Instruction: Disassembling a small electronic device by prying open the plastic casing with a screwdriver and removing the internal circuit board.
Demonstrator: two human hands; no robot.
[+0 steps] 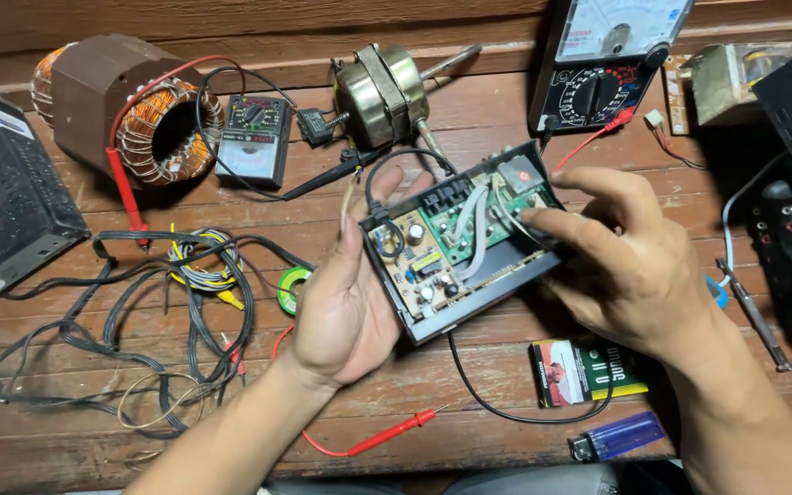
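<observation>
Open black case (469, 289) shows green and tan circuit boards (442, 243).

left hand (341, 302) palm up, cupped, right hand (630, 266) fingers curled down

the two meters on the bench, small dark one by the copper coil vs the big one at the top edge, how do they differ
The small meter lies wholly in view beside the copper coil; the big meter is cut off by the top edge. The small meter is dark all over; the big meter has a white scale face above a black dial. The small meter's dial is far smaller. Both have a rotary selector and leads attached.
</observation>
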